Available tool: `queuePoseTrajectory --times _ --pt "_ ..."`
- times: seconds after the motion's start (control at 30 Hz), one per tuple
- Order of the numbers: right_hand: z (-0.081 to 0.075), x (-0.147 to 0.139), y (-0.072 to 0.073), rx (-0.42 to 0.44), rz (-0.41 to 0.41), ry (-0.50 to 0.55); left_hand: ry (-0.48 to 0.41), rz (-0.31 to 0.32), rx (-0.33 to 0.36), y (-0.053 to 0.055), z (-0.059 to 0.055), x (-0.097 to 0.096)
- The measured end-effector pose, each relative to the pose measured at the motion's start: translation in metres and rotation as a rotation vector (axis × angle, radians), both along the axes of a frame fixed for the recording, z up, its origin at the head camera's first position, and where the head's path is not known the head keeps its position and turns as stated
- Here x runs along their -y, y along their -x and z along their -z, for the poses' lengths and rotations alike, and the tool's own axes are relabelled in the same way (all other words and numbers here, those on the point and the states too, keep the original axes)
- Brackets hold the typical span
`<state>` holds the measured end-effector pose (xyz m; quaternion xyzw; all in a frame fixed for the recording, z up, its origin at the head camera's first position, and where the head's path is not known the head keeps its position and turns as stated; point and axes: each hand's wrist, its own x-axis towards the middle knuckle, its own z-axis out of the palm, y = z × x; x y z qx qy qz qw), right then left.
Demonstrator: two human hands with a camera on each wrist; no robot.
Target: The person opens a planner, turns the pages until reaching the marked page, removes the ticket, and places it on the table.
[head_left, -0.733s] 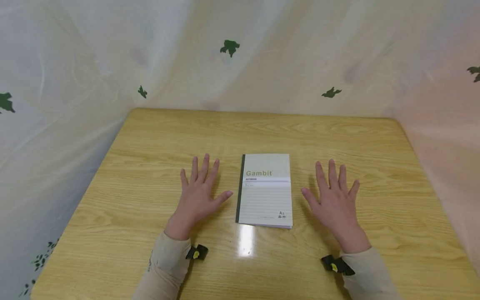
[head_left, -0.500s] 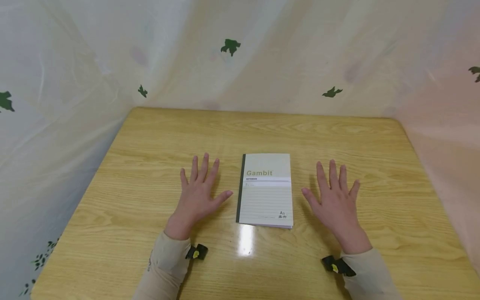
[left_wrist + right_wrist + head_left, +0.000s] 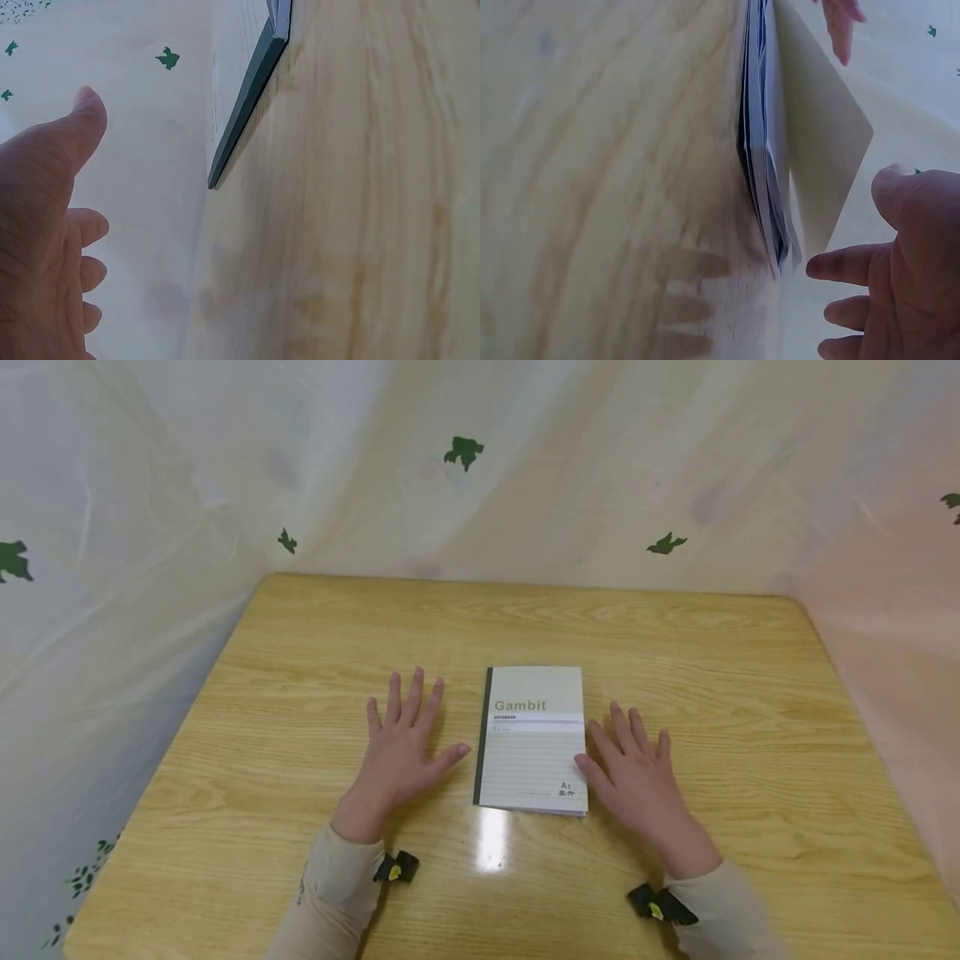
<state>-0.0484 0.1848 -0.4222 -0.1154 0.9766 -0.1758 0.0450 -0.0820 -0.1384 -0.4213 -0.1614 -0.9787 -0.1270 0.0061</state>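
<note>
Notebook (image 3: 531, 747) – cream cover (image 3: 825, 127), ajar – w/ dk spine (image 3: 483, 735), gold "Gambit" ltrs (image 3: 521, 705).

cream notebook (image 3: 532, 741), dark spine (image 3: 482, 737), wood-grained table (image 3: 757, 677)

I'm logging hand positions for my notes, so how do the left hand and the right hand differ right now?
The left hand is beside the dark spine of the notebook; the right hand is at its opposite side. In the head view, the left thumb shows apart from the notebook, while the right thumb overlaps its edge. Neither hand grips anything.
</note>
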Motion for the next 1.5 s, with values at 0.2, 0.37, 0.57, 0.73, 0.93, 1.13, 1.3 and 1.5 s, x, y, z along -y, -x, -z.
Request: queuePoseTrajectory --times 0.2,0.37,0.57,0.73,0.93,1.13,1.3,1.5 --pt "-0.005 0.012 -0.002 -0.022 -0.028 0.080 -0.012 0.010 0.003 -0.001 -0.002 -0.003" --pt "-0.014 0.023 -0.004 -0.051 -0.034 0.192 -0.039 0.024 -0.013 -0.001 -0.004 -0.004" --pt "-0.019 0.040 -0.005 -0.126 -0.154 0.338 -0.155 0.066 -0.021 -0.006 -0.010 -0.007" --pt "-0.020 0.058 -0.005 -0.178 -0.264 0.442 -0.253 0.114 -0.055 -0.011 -0.018 -0.011" --pt "-0.017 0.076 -0.002 -0.199 -0.366 0.487 -0.322 0.190 -0.133 -0.018 -0.030 -0.016" --pt "-0.011 0.087 -0.001 -0.135 -0.409 0.442 -0.331 0.280 -0.255 -0.028 -0.046 -0.023" --pt "-0.004 0.095 0.000 -0.084 -0.438 0.360 -0.309 0.420 -0.393 -0.039 -0.066 -0.034" --pt "0.002 0.098 -0.003 -0.067 -0.457 0.225 -0.214 0.556 -0.365 -0.053 -0.081 -0.043"
